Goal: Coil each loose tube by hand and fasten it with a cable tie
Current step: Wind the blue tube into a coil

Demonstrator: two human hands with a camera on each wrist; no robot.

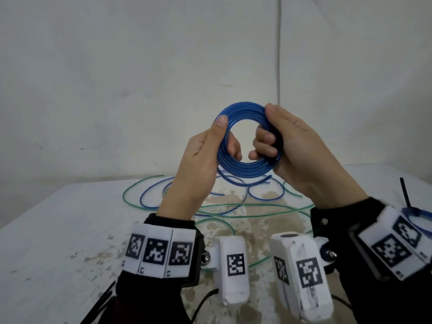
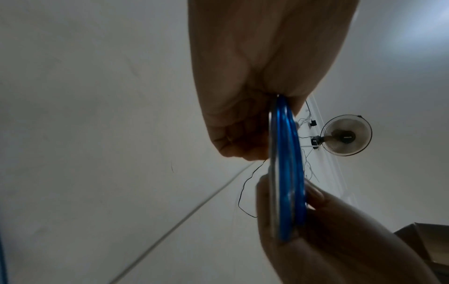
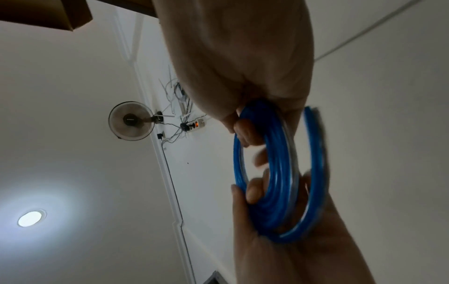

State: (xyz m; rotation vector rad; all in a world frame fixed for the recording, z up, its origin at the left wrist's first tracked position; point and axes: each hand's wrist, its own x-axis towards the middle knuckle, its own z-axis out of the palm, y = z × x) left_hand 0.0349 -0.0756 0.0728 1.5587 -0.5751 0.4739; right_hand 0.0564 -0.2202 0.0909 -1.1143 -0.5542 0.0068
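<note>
Both hands hold the blue tube coil (image 1: 247,139) upright in the air above the table (image 1: 58,230). Left hand (image 1: 198,160) grips the coil at 9 o'clock; right hand (image 1: 297,155) grips it at 3 o'clock, fingers curled through the ring. Loose blue and green tubes (image 1: 233,206) lie on the table below.

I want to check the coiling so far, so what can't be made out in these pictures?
- Free end of the blue coil: head view, lost among the loose tubes behind it.
- Turn count: wrist views, motion blur.
- Left hand fingers: head view, mostly behind the coil.
- Right hand palm side: head view, turned away.
- Tied coil: head view, cut by the right edge and hidden by the wrist rig.
</note>
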